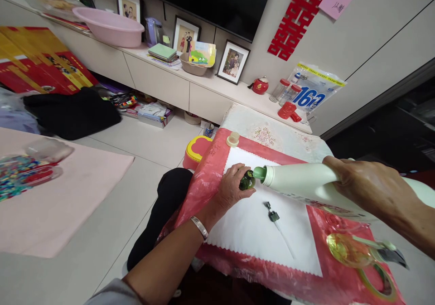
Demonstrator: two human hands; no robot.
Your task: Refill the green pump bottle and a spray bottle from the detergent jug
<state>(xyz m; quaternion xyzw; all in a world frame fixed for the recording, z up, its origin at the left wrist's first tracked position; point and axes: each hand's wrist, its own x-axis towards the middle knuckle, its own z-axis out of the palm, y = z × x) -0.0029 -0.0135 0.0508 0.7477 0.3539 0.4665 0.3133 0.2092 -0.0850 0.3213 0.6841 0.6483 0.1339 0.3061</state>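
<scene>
My left hand (pixel 231 186) is wrapped round a small dark green bottle (pixel 248 182), holding it over a white scalloped-edge mat (pixel 244 228). In my right hand (pixel 369 185) is a large pale green bottle (pixel 302 178), tipped on its side by the handle. Its green spout (pixel 260 173) points at the small bottle's mouth; whether liquid is flowing I cannot make out. On the mat lies a dark green pump top (pixel 273 215) with a long clear tube. A translucent cap (pixel 233 139) stands at the mat's far left corner.
Red plastic (pixel 212 169) covers the table around the mat. A yellowish spray bottle (pixel 353 249) and a tape roll (pixel 378 281) lie at the near right. To the left, a pink sheet (pixel 68 205) holds colourful small pieces. A yellow-topped stool (pixel 198 148) stands behind the table's left side.
</scene>
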